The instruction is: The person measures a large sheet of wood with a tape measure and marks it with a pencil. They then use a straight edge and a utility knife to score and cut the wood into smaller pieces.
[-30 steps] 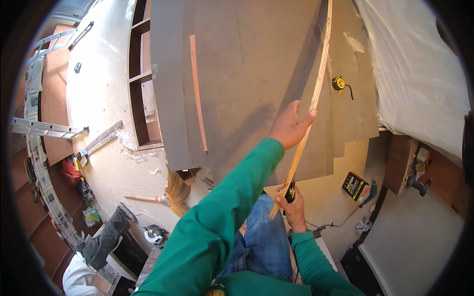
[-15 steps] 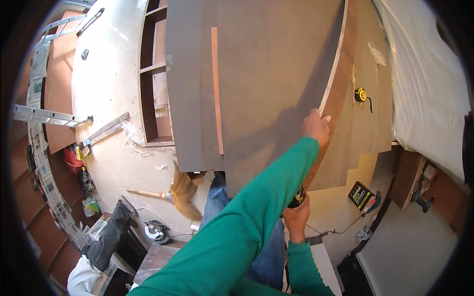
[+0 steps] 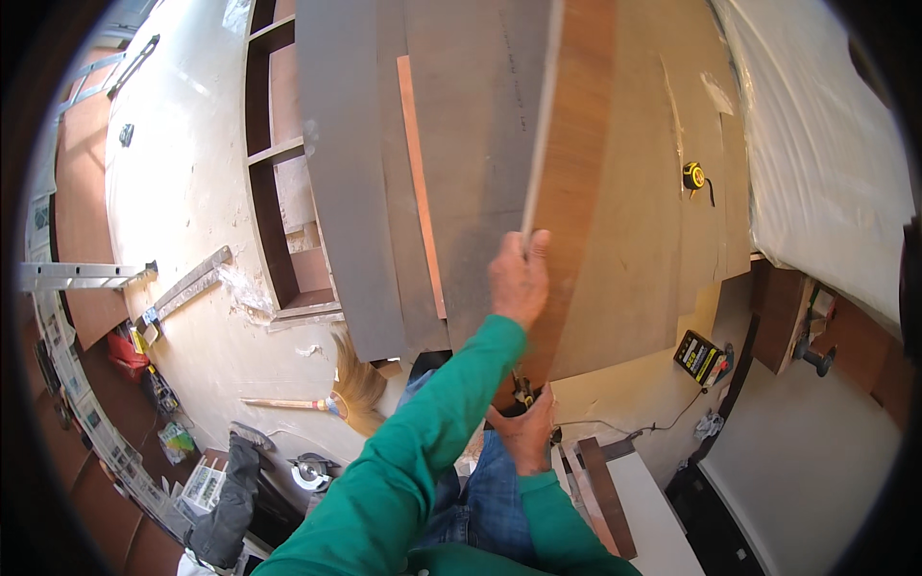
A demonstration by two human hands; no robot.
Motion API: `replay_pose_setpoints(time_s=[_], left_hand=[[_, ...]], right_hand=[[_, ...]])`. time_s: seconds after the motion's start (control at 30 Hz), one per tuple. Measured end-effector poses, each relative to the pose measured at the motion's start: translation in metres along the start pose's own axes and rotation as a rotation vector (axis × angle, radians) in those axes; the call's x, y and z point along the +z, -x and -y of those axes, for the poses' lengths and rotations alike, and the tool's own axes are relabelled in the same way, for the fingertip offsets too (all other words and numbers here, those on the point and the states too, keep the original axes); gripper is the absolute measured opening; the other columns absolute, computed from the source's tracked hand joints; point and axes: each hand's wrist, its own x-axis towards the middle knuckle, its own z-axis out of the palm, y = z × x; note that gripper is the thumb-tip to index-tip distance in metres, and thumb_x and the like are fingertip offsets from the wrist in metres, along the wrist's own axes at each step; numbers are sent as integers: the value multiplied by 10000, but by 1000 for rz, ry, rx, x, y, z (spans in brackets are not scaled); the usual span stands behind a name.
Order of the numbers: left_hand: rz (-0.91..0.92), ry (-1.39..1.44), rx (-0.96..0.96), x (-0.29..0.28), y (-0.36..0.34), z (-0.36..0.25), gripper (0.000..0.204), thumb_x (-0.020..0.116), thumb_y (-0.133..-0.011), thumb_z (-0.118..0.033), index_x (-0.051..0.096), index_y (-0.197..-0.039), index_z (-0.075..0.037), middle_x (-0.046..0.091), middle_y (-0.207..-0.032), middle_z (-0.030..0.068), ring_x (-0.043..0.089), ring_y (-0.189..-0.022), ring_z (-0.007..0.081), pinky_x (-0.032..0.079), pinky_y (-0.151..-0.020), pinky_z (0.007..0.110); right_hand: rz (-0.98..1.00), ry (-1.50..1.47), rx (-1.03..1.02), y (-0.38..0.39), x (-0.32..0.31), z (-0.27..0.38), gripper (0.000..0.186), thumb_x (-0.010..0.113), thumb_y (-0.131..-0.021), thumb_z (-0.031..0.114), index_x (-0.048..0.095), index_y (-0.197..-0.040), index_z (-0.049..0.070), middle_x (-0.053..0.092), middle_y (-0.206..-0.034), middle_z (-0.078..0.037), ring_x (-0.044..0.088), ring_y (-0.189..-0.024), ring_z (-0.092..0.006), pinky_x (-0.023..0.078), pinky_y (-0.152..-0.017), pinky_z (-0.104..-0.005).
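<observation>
A long brown wooden board [image 3: 576,125] with a pale edge stands tilted over large grey-brown sheets [image 3: 461,125]. My left hand [image 3: 519,280] is closed over its pale edge, thumb on the brown face. Lower down, by the board's near end, my right hand [image 3: 528,434] is closed around a small black-and-yellow tool [image 3: 521,392], mostly hidden by the hand and board; its kind does not show. A narrow orange-brown strip [image 3: 421,182] lies on the sheets to the left. To the right rests a yellow tape measure [image 3: 693,177].
A dark shelf frame [image 3: 259,187] lies left of the sheets. Near my legs are a straw broom [image 3: 357,389] and a circular saw [image 3: 310,472]. At right are a black-and-yellow box [image 3: 699,359], a cord and plastic sheeting [image 3: 826,144]. A metal ladder [image 3: 86,276] stands far left.
The board has swung left and turned more of its brown face up, with both hands moving left along with it. My view has shifted slightly, showing boards beside my right forearm.
</observation>
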Motion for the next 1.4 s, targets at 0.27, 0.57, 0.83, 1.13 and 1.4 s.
replay_pose_setpoints(time_s=[0.27, 0.57, 0.83, 1.13, 1.4], left_hand=[[-346, -114, -80, -89, -34, 58, 651, 444, -1069, -595, 600, -956, 28, 612, -801, 186, 589, -771, 337, 489, -745, 455], [-482, 34, -198, -139, -54, 149, 713, 422, -1048, -658, 604, -974, 27, 671, -904, 186, 643, -875, 313, 499, -832, 447], [-465, 52, -208, -145, -50, 165, 692, 443, -1049, -646, 612, -1001, 23, 682, -925, 163, 641, -869, 291, 500, -827, 425], [-343, 11, -147, -112, -41, 144, 667, 463, -1055, -622, 636, -1020, 21, 680, -892, 128, 623, -840, 245, 500, -796, 404], [-281, 60, -101, -74, -36, 147, 633, 488, -1058, -600, 560, -896, 8, 573, -784, 77, 498, -768, 177, 467, -743, 371]], right_hand=[[61, 128, -231, -9, 35, 25, 1203, 892, -659, 647, 387, -1445, -111, 566, -1224, -299, 534, -1106, -456, 462, -956, -540], [240, 208, -277, -21, 73, 23, 1241, 849, -610, 702, 396, -1464, -76, 596, -1222, -236, 553, -1102, -400, 515, -955, -469], [279, 220, -255, -14, 102, 19, 1260, 833, -626, 715, 362, -1485, -76, 576, -1262, -251, 546, -1134, -414, 507, -984, -473], [201, 202, -143, -8, 92, 2, 1291, 794, -622, 767, 356, -1505, -67, 571, -1277, -258, 538, -1134, -413, 498, -979, -478], [65, 181, -140, -2, 91, -22, 1324, 726, -602, 841, 378, -1495, -73, 581, -1265, -260, 537, -1086, -419, 463, -981, -506]])
